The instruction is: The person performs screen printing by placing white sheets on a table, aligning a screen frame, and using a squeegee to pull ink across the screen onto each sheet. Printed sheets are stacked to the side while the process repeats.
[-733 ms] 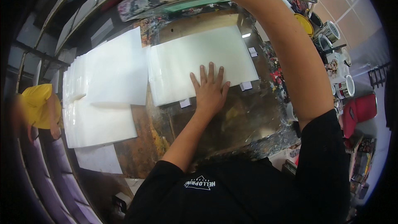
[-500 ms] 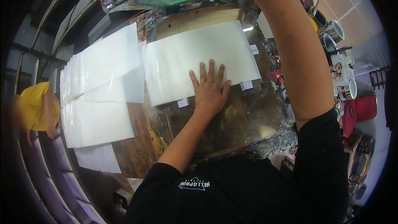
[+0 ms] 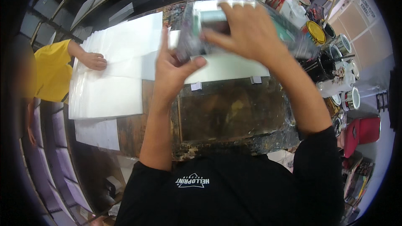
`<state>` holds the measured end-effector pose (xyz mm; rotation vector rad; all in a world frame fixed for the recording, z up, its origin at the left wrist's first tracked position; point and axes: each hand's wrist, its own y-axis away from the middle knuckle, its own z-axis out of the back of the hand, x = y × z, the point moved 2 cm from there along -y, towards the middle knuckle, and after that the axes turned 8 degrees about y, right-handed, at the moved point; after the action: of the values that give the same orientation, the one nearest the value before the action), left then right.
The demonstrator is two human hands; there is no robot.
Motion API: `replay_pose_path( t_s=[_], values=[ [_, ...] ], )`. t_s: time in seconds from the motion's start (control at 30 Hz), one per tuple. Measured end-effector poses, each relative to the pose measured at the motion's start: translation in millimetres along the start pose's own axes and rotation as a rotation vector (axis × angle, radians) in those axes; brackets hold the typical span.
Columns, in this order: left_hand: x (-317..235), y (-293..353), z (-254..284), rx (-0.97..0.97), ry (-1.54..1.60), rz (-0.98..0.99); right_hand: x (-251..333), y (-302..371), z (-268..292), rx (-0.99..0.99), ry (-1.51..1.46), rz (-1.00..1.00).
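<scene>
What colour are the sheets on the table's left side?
The sheets are white, clearest in the head view.

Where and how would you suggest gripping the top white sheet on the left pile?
Probably take the top white sheet by its right edge, from the right: it juts past the lower sheets, and a co-worker's hand is at the left.

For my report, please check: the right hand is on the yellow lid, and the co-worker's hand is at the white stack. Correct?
In the head view, the right hand is at the frame, not the lid; the co-worker's hand is at the stack.
</scene>
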<state>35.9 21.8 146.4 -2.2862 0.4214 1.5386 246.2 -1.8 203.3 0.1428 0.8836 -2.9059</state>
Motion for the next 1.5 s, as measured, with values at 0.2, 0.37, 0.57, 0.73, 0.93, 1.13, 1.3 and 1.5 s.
replay_pose_path(
  t_s=[0.2,0.37,0.57,0.73,0.93,1.13,1.3,1.5],
  values=[
    [115.5,64.5,51.2,-0.094,-0.976,-0.029,26.8,107.7,-56.9,0.431,-0.152,0.075],
    [139.8,72.7,58.6,-0.087,-1.138,-0.120,52.4,148.8,-88.5,0.396,-0.145,-0.052],
    [136.3,76.6,58.7,-0.101,-1.108,-0.091,2.7,46.9,-177.8,0.344,-0.050,-0.091],
    [136.2,73.6,59.8,-0.059,-1.038,-0.178,-68.9,-56.9,-228.8,0.529,-0.084,-0.057],
    [130.4,79.5,57.6,-0.049,-1.039,-0.115,-53.0,-38.2,-232.9,0.380,-0.043,-0.037],
    [134.0,79.5,58.6,-0.072,-1.039,-0.178,4.0,61.8,-131.2,0.491,-0.059,0.008],
    [123.4,73.2,44.9,-0.119,-0.691,-0.186,31.1,98.4,-41.6,0.360,-0.107,-0.012],
    [65.9,26.3,15.4,-0.129,-0.431,-0.381,16.8,17.2,8.9,-0.205,0.063,-0.033]
  ],
)
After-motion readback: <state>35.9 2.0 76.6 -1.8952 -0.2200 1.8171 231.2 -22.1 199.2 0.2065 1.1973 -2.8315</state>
